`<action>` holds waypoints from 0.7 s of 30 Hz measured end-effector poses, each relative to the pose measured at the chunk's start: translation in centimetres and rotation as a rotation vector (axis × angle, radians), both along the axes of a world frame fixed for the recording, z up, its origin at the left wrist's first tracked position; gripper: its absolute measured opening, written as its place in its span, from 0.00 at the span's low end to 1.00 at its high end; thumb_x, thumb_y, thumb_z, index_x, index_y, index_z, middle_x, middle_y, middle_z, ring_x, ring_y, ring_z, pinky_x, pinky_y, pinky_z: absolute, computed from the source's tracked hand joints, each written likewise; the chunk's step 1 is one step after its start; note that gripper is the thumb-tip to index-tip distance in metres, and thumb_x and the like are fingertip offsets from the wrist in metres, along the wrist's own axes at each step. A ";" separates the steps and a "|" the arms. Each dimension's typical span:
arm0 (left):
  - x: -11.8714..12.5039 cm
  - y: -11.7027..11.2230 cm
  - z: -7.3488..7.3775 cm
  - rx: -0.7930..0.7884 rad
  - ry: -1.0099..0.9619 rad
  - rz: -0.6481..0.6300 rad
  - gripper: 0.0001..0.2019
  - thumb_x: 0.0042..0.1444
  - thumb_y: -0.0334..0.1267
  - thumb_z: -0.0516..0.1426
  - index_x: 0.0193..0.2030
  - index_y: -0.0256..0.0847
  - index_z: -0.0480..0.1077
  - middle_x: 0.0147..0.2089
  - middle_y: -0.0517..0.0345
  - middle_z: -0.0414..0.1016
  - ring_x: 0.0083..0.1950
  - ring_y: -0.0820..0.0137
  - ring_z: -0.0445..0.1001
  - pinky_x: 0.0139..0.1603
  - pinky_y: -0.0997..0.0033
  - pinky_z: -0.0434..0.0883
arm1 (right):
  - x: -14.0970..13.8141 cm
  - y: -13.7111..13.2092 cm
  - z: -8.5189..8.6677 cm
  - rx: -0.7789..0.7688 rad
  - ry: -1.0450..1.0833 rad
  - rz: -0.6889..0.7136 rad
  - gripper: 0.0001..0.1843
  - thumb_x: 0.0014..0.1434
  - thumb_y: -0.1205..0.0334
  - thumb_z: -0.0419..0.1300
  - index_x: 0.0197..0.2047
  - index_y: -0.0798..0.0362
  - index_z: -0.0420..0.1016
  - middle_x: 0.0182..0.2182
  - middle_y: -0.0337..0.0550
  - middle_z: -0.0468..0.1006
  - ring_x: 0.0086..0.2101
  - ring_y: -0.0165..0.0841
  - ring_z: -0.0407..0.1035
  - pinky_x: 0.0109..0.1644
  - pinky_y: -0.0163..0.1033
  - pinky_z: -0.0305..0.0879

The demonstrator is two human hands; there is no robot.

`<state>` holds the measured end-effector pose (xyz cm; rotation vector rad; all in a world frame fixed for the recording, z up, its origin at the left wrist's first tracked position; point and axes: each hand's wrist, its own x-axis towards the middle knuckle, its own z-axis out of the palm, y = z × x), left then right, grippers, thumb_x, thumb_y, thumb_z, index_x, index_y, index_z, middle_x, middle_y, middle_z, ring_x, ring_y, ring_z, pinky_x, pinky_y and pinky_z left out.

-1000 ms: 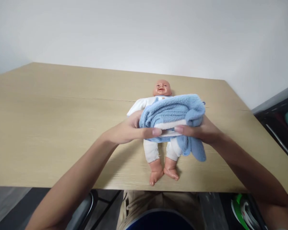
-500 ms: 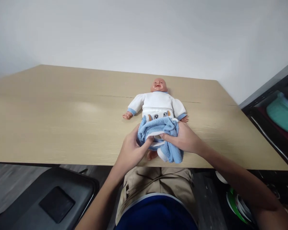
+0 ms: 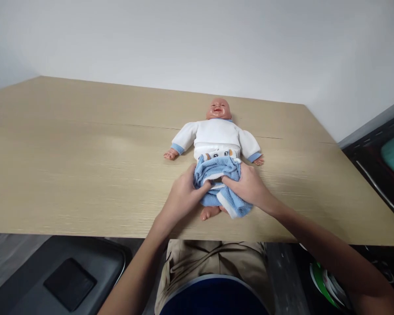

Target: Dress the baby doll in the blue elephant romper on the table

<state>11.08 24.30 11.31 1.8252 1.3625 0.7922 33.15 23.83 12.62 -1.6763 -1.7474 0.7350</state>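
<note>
The garment looks like fluffy cloth, the doll's head glossy plastic

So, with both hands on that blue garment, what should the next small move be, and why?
Probably spread the blue garment a little wider at its opening. The left hand and right hand hold it on opposite sides of that opening, and the gap looks narrow next to the doll's foot showing just below.
</note>
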 end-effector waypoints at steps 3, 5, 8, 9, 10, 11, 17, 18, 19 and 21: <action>-0.1 1.7 0.7 0.016 0.060 -0.024 0.17 0.65 0.51 0.60 0.53 0.43 0.73 0.45 0.53 0.84 0.45 0.53 0.80 0.45 0.59 0.70 | 0.4 1.4 -0.2 0.004 0.013 -0.018 0.15 0.63 0.56 0.72 0.51 0.51 0.81 0.50 0.55 0.91 0.51 0.53 0.85 0.58 0.55 0.79; -0.3 2.3 1.4 0.042 0.096 -0.017 0.17 0.64 0.52 0.61 0.51 0.43 0.72 0.41 0.55 0.81 0.42 0.54 0.79 0.43 0.60 0.68 | 0.7 2.1 0.2 0.010 0.012 -0.024 0.15 0.63 0.56 0.72 0.50 0.50 0.82 0.51 0.54 0.91 0.53 0.53 0.85 0.58 0.55 0.79; -0.6 1.6 2.6 0.044 0.097 -0.006 0.16 0.65 0.54 0.60 0.49 0.44 0.72 0.38 0.58 0.79 0.39 0.57 0.77 0.40 0.61 0.67 | 1.0 2.0 1.8 -0.002 -0.006 0.002 0.13 0.61 0.55 0.73 0.47 0.49 0.82 0.49 0.52 0.92 0.52 0.53 0.85 0.56 0.54 0.79; -0.7 1.0 3.0 0.027 0.082 -0.004 0.16 0.65 0.54 0.60 0.49 0.44 0.72 0.38 0.58 0.79 0.38 0.57 0.77 0.40 0.62 0.67 | 1.0 1.6 2.5 -0.015 -0.008 0.032 0.12 0.61 0.54 0.73 0.45 0.49 0.81 0.46 0.51 0.92 0.49 0.52 0.85 0.54 0.52 0.79; -1.0 0.2 3.4 0.006 0.057 -0.006 0.16 0.66 0.54 0.60 0.49 0.44 0.73 0.38 0.58 0.81 0.39 0.57 0.78 0.40 0.62 0.69 | 1.1 1.0 3.3 -0.028 -0.006 0.074 0.11 0.61 0.53 0.73 0.42 0.48 0.81 0.43 0.49 0.92 0.46 0.50 0.85 0.50 0.50 0.78; -1.2 -0.7 3.7 -0.020 0.018 -0.011 0.16 0.67 0.53 0.60 0.51 0.44 0.74 0.41 0.57 0.83 0.41 0.57 0.80 0.41 0.62 0.71 | 1.0 0.4 4.0 -0.038 -0.005 0.127 0.11 0.61 0.52 0.73 0.39 0.48 0.80 0.40 0.46 0.91 0.42 0.47 0.84 0.46 0.48 0.76; -2.3 -4.3 3.3 -0.284 -0.294 -0.048 0.26 0.62 0.46 0.66 0.66 0.45 0.75 0.61 0.52 0.88 0.57 0.51 0.87 0.56 0.61 0.83 | 0.4 -1.7 5.6 -0.065 -0.079 0.359 0.10 0.61 0.55 0.73 0.38 0.47 0.78 0.33 0.39 0.87 0.32 0.39 0.78 0.36 0.43 0.65; -2.4 -4.5 2.8 -0.303 -0.301 -0.043 0.27 0.62 0.46 0.66 0.66 0.44 0.75 0.62 0.51 0.88 0.59 0.50 0.87 0.57 0.60 0.83 | 0.3 -1.6 5.3 -0.075 -0.102 0.371 0.10 0.61 0.55 0.74 0.40 0.47 0.79 0.35 0.40 0.88 0.33 0.40 0.78 0.37 0.43 0.65; -2.4 -4.5 2.3 -0.308 -0.286 -0.035 0.27 0.62 0.47 0.66 0.66 0.44 0.76 0.62 0.51 0.88 0.60 0.49 0.87 0.58 0.59 0.83 | 0.1 -1.5 4.9 -0.089 -0.124 0.382 0.10 0.61 0.55 0.73 0.42 0.47 0.80 0.37 0.41 0.89 0.35 0.41 0.79 0.38 0.43 0.65; -2.5 -4.5 1.2 -0.301 -0.209 -0.018 0.26 0.63 0.49 0.65 0.66 0.44 0.76 0.59 0.50 0.88 0.60 0.47 0.87 0.57 0.56 0.82 | -0.1 -1.2 4.1 -0.107 -0.177 0.394 0.13 0.62 0.54 0.72 0.48 0.48 0.81 0.43 0.44 0.91 0.40 0.44 0.82 0.41 0.44 0.67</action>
